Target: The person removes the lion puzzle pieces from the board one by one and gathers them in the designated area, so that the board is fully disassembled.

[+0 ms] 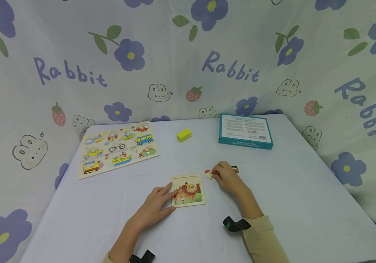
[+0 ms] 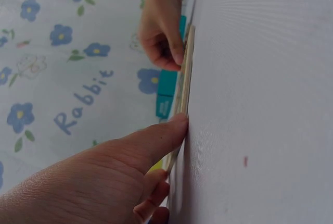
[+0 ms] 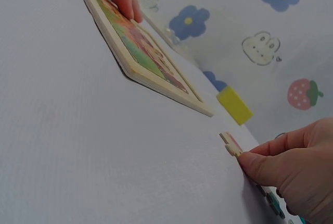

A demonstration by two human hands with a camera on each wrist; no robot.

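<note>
A small square wooden jigsaw puzzle [image 1: 191,205] lies on the white tabletop, its picture showing a lion-like animal on green. My left hand [image 1: 153,206] rests at its left side with fingers extended, a fingertip on the picture and the thumb by the near left corner. To the right of the board, my right hand [image 1: 228,179] pinches a puzzle piece [image 3: 232,144] between thumb and fingers, low over the table. In the head view part of that pale piece with a red patch shows. A darker piece [image 1: 235,168] is partly hidden behind the right hand.
A vehicle peg puzzle board [image 1: 130,163] lies at the back left. Behind the small puzzle is a yellow block [image 1: 184,135]. A teal box [image 1: 246,131] lies at the back right. A patterned cloth [image 1: 174,73] hangs behind the table.
</note>
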